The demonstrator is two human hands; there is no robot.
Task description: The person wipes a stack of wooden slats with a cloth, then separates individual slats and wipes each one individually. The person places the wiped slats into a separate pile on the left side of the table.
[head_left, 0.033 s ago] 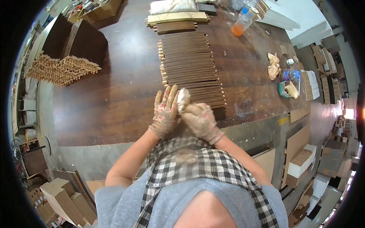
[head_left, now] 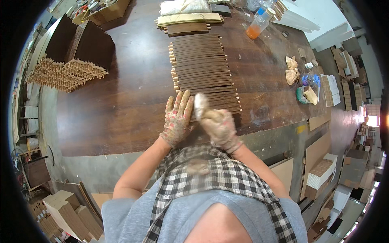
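Observation:
A row of dark brown wooden strips (head_left: pixel 200 60) with pale dowel ends lies side by side across the table. My left hand (head_left: pixel 177 119), in a stained glove with red spots, rests flat at the left ends of the nearest strips, its fingers stretched out. My right hand (head_left: pixel 221 127), gloved too, is closed on a white wad (head_left: pixel 200 104), probably cloth, over the left part of the near strips. The wad is smeared by motion, and my fingers hide part of it. The lowest strips are partly covered by both hands.
Stacked dark boards (head_left: pixel 95 46) with pale dowels stand at the far left. A bottle of orange liquid (head_left: pixel 255 29) is tilted at the far right. Crumpled cloth (head_left: pixel 291 73) and a cut-down plastic container (head_left: pixel 302 96) sit near the right edge. Light-coloured slats (head_left: pixel 190 19) lie beyond the row.
My right hand and the white wad have shifted slightly to the right, away from my left hand. The left hand has hardly moved.

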